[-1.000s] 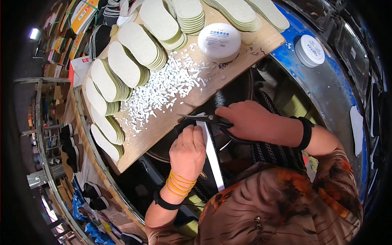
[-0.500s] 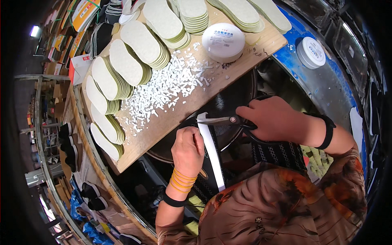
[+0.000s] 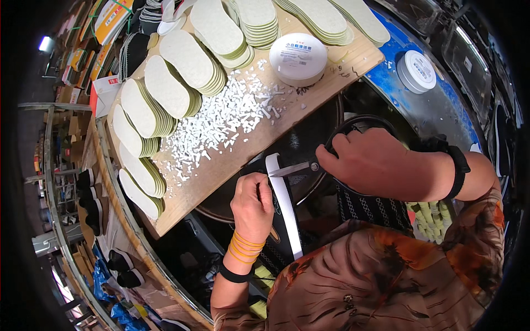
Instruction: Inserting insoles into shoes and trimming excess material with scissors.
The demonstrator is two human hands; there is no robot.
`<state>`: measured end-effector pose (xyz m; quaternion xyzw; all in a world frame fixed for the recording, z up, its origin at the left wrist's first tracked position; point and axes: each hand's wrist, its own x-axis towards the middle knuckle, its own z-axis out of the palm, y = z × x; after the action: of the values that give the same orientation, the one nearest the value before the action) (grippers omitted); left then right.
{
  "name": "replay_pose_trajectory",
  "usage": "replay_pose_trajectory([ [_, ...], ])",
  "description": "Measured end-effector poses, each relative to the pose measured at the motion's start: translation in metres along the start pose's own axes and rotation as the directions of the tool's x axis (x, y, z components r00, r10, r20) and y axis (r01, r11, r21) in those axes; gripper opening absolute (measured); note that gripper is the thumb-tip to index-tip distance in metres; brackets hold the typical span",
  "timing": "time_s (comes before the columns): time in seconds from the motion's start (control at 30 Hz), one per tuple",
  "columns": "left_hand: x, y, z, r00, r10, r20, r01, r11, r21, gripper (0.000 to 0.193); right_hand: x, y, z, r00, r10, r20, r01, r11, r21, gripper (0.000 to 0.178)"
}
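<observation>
My right hand (image 3: 367,163) is closed around the dark loop handles of a pair of scissors (image 3: 292,169). Their metal blades point left across a long white band (image 3: 285,207) with a curved top. This band runs down towards my lap along a dark thing (image 3: 279,226), perhaps a shoe with a white sole edge. To the left of the band, my left hand (image 3: 251,204) has its fingers curled and pinched beside the scissors' tip. Whatever lies between those fingertips is too small or hidden to tell.
Beyond my hands a wooden board (image 3: 204,193) carries stacks of pale insoles (image 3: 185,60), scattered white bits (image 3: 221,118) and a round white tub (image 3: 298,58). A second white tub (image 3: 417,71) stands on the blue-grey surface (image 3: 436,118) at right. Black shoes (image 3: 124,267) lie at left.
The scissors' tip has come down along the white band to my left fingertips. My right hand has turned and the handles are spread wider. My left hand has barely moved.
</observation>
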<state>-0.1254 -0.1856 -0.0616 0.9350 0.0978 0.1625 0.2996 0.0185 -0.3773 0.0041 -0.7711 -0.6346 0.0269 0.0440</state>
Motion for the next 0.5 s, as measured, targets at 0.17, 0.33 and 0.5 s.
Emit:
replay_pose_trajectory([
  [0.17,0.0,0.0,0.002,0.999,-0.007,-0.047,0.006,1.0,-0.011,0.002,0.006,-0.001,-0.01,0.998,-0.018,0.053,0.019,0.999,-0.028,0.018],
  [0.33,-0.001,0.001,0.002,0.999,-0.014,-0.036,0.013,1.0,-0.005,0.002,0.012,0.001,-0.023,0.984,-0.042,0.171,0.046,0.999,-0.021,0.019],
  [0.5,-0.003,0.004,0.002,0.998,-0.061,-0.004,0.061,0.998,-0.012,0.002,0.013,0.002,-0.024,0.986,-0.137,0.096,0.144,0.987,-0.065,0.027],
])
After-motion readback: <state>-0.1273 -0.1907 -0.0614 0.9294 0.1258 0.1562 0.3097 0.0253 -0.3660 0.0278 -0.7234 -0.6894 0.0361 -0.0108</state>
